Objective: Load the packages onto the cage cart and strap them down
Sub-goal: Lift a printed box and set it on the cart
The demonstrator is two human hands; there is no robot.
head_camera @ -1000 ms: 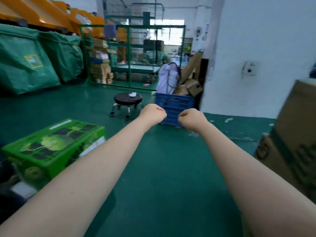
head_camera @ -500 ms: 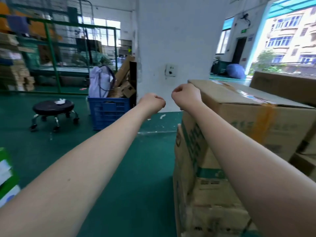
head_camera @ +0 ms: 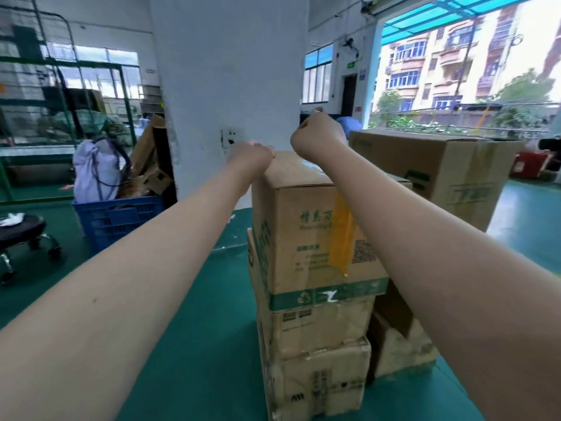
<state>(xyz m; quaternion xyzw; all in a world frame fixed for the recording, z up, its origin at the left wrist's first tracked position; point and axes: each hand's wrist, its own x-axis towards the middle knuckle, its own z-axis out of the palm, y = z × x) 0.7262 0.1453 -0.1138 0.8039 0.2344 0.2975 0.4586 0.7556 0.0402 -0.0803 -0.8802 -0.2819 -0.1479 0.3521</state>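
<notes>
A blue crate (head_camera: 118, 217) stands beside the white pillar (head_camera: 227, 71), near a black stool (head_camera: 21, 230).

View has swung right vs 1 s ago: the green printed box is out of frame, the stool (head_camera: 21, 229) & blue crate (head_camera: 121, 217) now sit at the left edge, and a stack of cardboard boxes (head_camera: 312, 329) fills centre frame between the forearms. L hand (head_camera: 253, 156) went from over bare floor to the top box (head_camera: 306, 226)'s far-left corner. R hand (head_camera: 318, 135) has risen higher than it, w/ a 2nd big carton (head_camera: 440, 171) now showing behind.
</notes>
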